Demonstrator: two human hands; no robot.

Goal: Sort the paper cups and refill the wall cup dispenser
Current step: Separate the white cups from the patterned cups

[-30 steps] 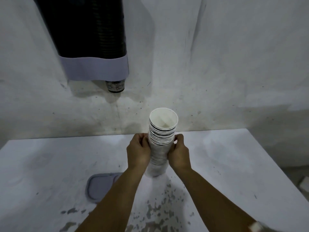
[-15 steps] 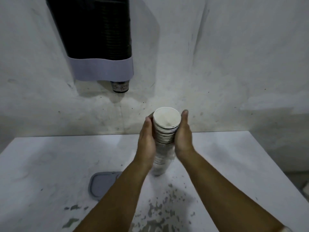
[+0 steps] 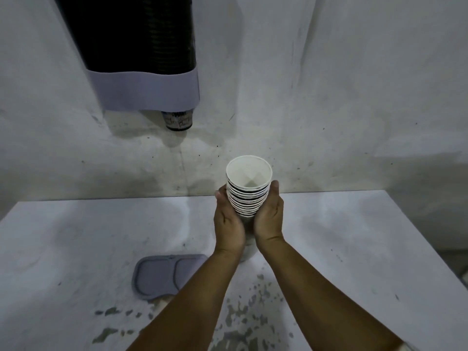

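Step in hand: I judge the sorting is done; I'm gathering the nested stack of paper cups (image 3: 248, 191) ready for loading.
Left hand (image 3: 229, 221): palm pressed flat against the stack's left side, fingers straight and together.
Right hand (image 3: 269, 219): cupped against the stack's right side, thumb tip up by the top rim.
Stack: upright, mouth up, squeezed between both palms above the white table (image 3: 76, 236); whether its base touches the table I cannot tell.
Dispenser: the wall cup dispenser (image 3: 141, 69) hangs up and to the left, one cup (image 3: 177, 120) poking from its bottom.
Lid: a grey lid (image 3: 162, 277) lies on the table, left of my forearm.
Next move: I'd need to lift the stack to the dispenser's top, out of frame, keeping the cups nested.
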